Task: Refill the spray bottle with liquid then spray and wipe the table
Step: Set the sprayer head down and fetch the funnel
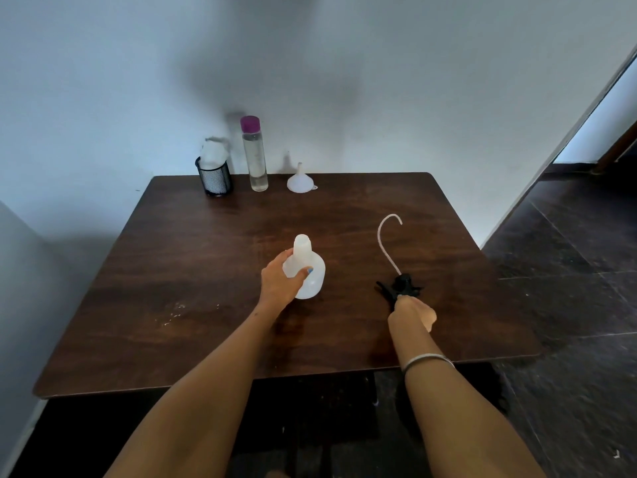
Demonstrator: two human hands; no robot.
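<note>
Hands (280,278) two, bottles (304,270) two, funnel (300,181) one

Black mesh cup (214,181) at worktop's far left corner, upright, white crumpled material (213,154) sticking out of top. Pale wall (344,81) behind. Dark tiled floor (568,270) to right. Doorway (617,112) at far right.

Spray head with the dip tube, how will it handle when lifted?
The spray head is probably top-heavy: black trigger body, thin tube. Its dip tube curls into a hook, so it likely flexes and swings. Lying on the table under the right hand, it looks light.
</note>
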